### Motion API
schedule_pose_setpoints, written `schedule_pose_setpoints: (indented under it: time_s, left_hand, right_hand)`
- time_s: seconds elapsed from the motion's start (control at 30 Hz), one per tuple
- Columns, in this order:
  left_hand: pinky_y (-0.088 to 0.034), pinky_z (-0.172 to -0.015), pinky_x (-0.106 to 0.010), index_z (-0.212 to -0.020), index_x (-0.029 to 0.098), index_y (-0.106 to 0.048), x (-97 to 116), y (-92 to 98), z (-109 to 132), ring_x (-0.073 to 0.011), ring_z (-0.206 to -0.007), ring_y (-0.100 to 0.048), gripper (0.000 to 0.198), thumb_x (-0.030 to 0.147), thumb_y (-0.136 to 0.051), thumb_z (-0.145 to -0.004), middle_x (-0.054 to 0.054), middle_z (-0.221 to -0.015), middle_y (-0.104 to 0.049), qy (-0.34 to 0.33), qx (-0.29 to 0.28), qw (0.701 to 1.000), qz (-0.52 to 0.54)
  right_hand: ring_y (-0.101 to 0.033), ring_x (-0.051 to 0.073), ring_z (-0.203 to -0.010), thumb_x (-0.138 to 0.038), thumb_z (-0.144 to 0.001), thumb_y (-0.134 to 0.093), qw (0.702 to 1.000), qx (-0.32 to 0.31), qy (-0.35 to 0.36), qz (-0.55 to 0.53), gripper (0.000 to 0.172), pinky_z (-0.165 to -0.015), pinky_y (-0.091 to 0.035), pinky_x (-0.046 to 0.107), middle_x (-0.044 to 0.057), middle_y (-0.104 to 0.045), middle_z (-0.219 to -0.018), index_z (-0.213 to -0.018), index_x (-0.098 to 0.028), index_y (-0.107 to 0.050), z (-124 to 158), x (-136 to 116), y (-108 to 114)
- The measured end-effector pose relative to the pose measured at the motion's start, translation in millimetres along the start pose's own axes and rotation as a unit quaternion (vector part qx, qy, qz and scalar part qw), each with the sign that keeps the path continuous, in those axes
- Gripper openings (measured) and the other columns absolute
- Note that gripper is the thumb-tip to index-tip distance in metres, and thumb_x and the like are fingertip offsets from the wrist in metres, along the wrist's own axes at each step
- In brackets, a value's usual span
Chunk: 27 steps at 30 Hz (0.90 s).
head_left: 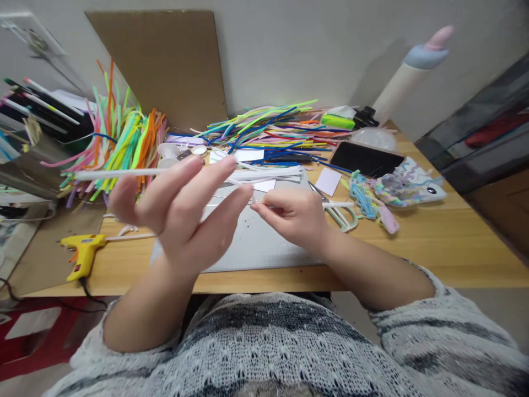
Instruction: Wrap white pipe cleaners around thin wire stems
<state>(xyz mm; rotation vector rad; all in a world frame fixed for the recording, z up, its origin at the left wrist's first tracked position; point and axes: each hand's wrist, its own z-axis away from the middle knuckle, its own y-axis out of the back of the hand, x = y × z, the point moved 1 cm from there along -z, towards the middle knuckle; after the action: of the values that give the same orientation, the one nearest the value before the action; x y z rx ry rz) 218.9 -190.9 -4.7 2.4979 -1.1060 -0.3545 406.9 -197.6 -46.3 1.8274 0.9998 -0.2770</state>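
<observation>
My left hand (pixel 185 215) is raised over the left part of the grey mat, fingers spread and slightly blurred. Behind its fingers runs a bundle of white pipe cleaners (pixel 273 175), with a white length showing on both sides of the hand. My right hand (pixel 295 218) is closed in a pinch above the grey mat (pixel 248 248). Between its thumb and forefinger is the thin end of a white pipe cleaner (pixel 341 204), which appears to come out again past the hand's right side. Scissors (pixel 345 216) with pale green handles lie beside the right wrist.
A yellow glue gun (pixel 85 251) lies at left. Colourful pipe cleaners stand in a bunch (pixel 132 143) and lie in a heap (pixel 264 129) at the back. A phone (pixel 367 159), a braided strap (pixel 367 198) and a white lamp-like cylinder (pixel 399 88) are at right; a cardboard sheet (pixel 161 60) leans behind.
</observation>
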Motion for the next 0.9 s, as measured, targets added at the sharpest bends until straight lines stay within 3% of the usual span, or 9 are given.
schedule_pose_setpoints:
  time_s: [0.07,0.13,0.23,0.33,0.4,0.5,0.63,0.8,0.9]
  left_hand:
    - [-0.04,-0.075,-0.04,-0.082,0.031,-0.061,6.4,-0.3,20.6,-0.0197,-0.083,-0.053,0.014,0.023,-0.064,-0.071,-0.002,-0.078,-0.056,-0.045,0.145,0.988,-0.02]
    - [-0.041,-0.063,-0.037,-0.085,0.029,-0.059,13.4,-9.9,41.7,-0.0171,-0.067,-0.051,0.013,0.022,-0.053,-0.076,-0.001,-0.068,-0.05,-0.001,0.222,0.974,0.05]
    - [-0.044,-0.066,-0.037,-0.087,0.025,-0.056,22.3,-37.2,59.9,-0.0166,-0.068,-0.054,0.012,0.02,-0.051,-0.077,-0.001,-0.072,-0.055,0.12,0.086,0.975,0.164]
    - [-0.048,-0.069,-0.033,-0.108,0.024,-0.051,19.6,-56.2,58.9,-0.0176,-0.085,-0.057,0.026,0.029,-0.051,-0.082,-0.008,-0.104,-0.056,0.256,0.009,0.936,0.24]
    - [-0.049,-0.07,-0.031,-0.114,0.023,-0.051,12.0,-61.6,52.1,-0.0181,-0.093,-0.057,0.033,0.037,-0.051,-0.084,-0.011,-0.12,-0.052,0.275,-0.055,0.914,0.293]
    - [-0.049,-0.073,-0.031,-0.092,0.02,-0.064,-2.7,-65.9,46.8,-0.0187,-0.093,-0.059,0.022,0.038,-0.053,-0.085,-0.01,-0.104,-0.063,0.278,-0.145,0.869,0.383]
    - [-0.049,-0.063,-0.03,-0.069,0.018,-0.063,-19.0,-73.1,56.7,-0.0154,-0.07,-0.061,0.02,0.035,-0.061,-0.079,-0.005,-0.073,-0.066,0.352,-0.15,0.803,0.456]
    - [-0.05,-0.064,-0.031,-0.065,0.019,-0.064,-27.7,-77.1,71.5,-0.0157,-0.067,-0.061,0.022,0.037,-0.064,-0.077,-0.004,-0.067,-0.065,0.375,-0.142,0.774,0.49]
    - [-0.049,-0.07,-0.032,-0.065,0.019,-0.066,-28.9,-74.9,72.9,-0.0163,-0.071,-0.061,0.019,0.036,-0.067,-0.074,-0.005,-0.069,-0.066,0.365,-0.133,0.774,0.5]
  right_hand:
    - [-0.039,0.009,-0.055,-0.04,-0.084,-0.053,0.994,0.002,-0.057,-0.098,0.033,-0.054,-0.026,0.024,-0.002,-0.048,-0.056,-0.061,-0.017,-0.055,-3.7,2.1,1.7]
    - [-0.037,0.008,-0.052,-0.04,-0.081,-0.058,0.974,-0.002,-0.1,-0.203,0.031,-0.05,-0.027,0.022,-0.003,-0.044,-0.054,-0.062,-0.017,-0.053,-7.0,3.5,3.6]
    - [-0.033,0.005,-0.043,-0.041,-0.076,-0.063,0.921,-0.056,-0.163,-0.351,0.03,-0.041,-0.024,0.02,-0.007,-0.04,-0.047,-0.063,-0.017,-0.051,-10.5,4.5,5.1]
    - [-0.031,0.004,-0.033,-0.042,-0.076,-0.063,0.849,-0.136,-0.226,-0.458,0.029,-0.032,-0.02,0.017,-0.008,-0.041,-0.043,-0.066,-0.016,-0.052,-11.3,5.8,2.5]
    - [-0.028,0.003,-0.03,-0.04,-0.077,-0.062,0.804,-0.174,-0.259,-0.506,0.027,-0.029,-0.017,0.016,-0.009,-0.042,-0.042,-0.067,-0.016,-0.052,-10.9,7.3,-2.5]
    - [-0.023,0.001,-0.03,-0.034,-0.078,-0.061,0.741,-0.208,-0.316,-0.554,0.023,-0.028,-0.013,0.013,-0.01,-0.04,-0.042,-0.069,-0.016,-0.051,-9.9,10.7,-13.5]
    - [-0.022,0.0,-0.033,-0.027,-0.08,-0.059,0.671,-0.237,-0.362,-0.602,0.016,-0.031,-0.013,0.011,-0.008,-0.045,-0.048,-0.074,-0.014,-0.052,-9.0,17.5,-26.4]
    - [-0.025,-0.002,-0.035,-0.02,-0.083,-0.053,0.587,-0.306,-0.379,-0.647,0.012,-0.033,-0.018,0.01,-0.005,-0.053,-0.062,-0.092,-0.012,-0.057,-7.6,25.9,-33.4]
    - [-0.024,-0.002,-0.034,-0.025,-0.085,-0.051,0.587,-0.322,-0.384,-0.636,0.017,-0.033,-0.016,0.01,-0.005,-0.052,-0.059,-0.09,-0.01,-0.058,-6.3,26.7,-38.3]
